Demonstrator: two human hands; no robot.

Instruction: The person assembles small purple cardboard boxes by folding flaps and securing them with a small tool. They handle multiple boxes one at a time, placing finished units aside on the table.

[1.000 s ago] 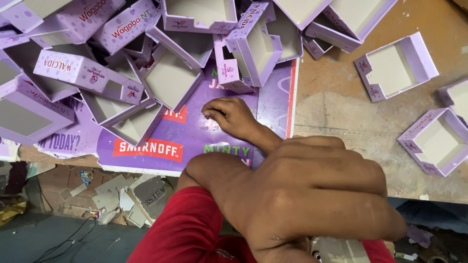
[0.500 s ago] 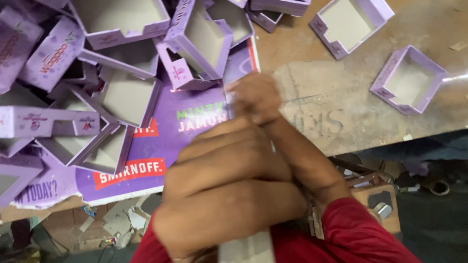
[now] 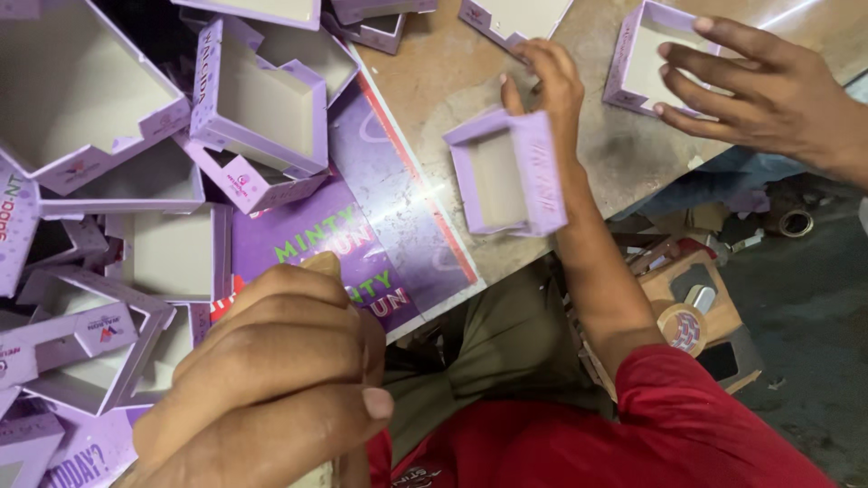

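A small lilac box tray [image 3: 508, 172] stands tipped on its side on the bench [image 3: 434, 72], its open face turned toward the purple poster [image 3: 380, 208] just beside it, and the right hand [image 3: 542, 77] reaches over its far edge with arm stretched out, fingers [image 3: 508, 90] spread loosely and resting on the bench, gripping nothing. On the near side of the poster, the left hand [image 3: 271, 380] is raised close to the camera, its fingers curled tightly around a pale stick-like thing [image 3: 323, 264]. Beyond the tray, another person's hand [image 3: 759, 90] lies with fingers spread on a second tray [image 3: 646, 59], and a heap of trays [image 3: 136, 181] covers the poster's other side.
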